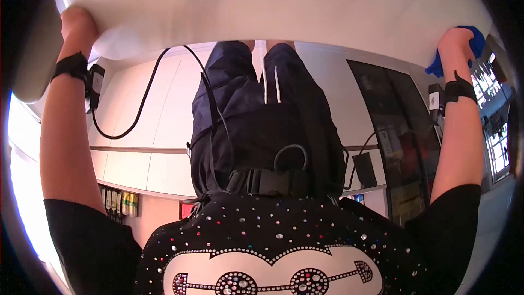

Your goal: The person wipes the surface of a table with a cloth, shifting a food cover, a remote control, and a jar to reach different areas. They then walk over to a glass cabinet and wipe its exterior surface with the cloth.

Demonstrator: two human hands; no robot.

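A broad white smooth surface (273, 5) fills the top of the view, its near edge running in front of my legs. My left hand (79, 22) is at its left end, overlapping that edge; the fingers are turned away and hidden. At the right end, my right hand (456, 43) is closed round a blue cloth (477, 41), which bulges out on both sides of the hand. Each wrist has a black strap, the left strap (71, 66) and the right strap (461, 90), with a small box on it.
Pale cabinet fronts (131, 104) stand behind my legs. To the right is a dark glass-fronted cabinet (401, 131). A black cable (155, 76) loops from the left wrist box toward my waist. Small items (117, 202) sit on a shelf at lower left. Bright windows (494, 136) show at far right.
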